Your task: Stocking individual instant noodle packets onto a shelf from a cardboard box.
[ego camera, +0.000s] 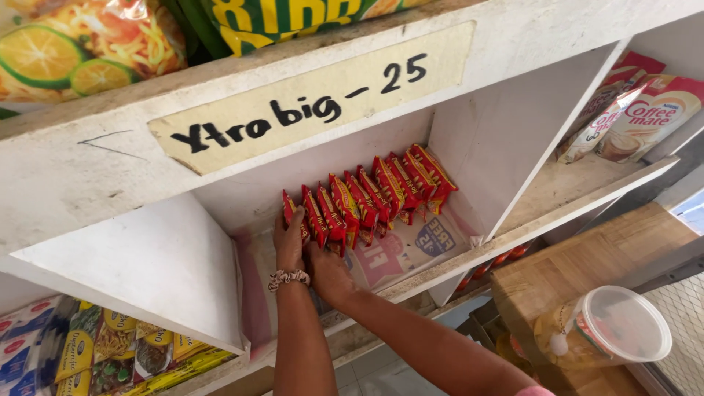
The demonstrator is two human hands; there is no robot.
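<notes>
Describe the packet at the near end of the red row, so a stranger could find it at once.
Find the white wooden shelf, in the compartment lined with printed paper. A row of red packets stands on edge along its back. The one meant is the end packet on the left, the only one behind the left hand, with the right hand beside it.

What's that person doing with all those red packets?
A person reaches into a white wooden shelf with both hands. The left hand and the right hand touch the near end of a row of red snack packets, which stand on edge in the middle compartment. A scrunchie sits on the left wrist. A plastic jar stands on a wooden counter nearby.
</notes>
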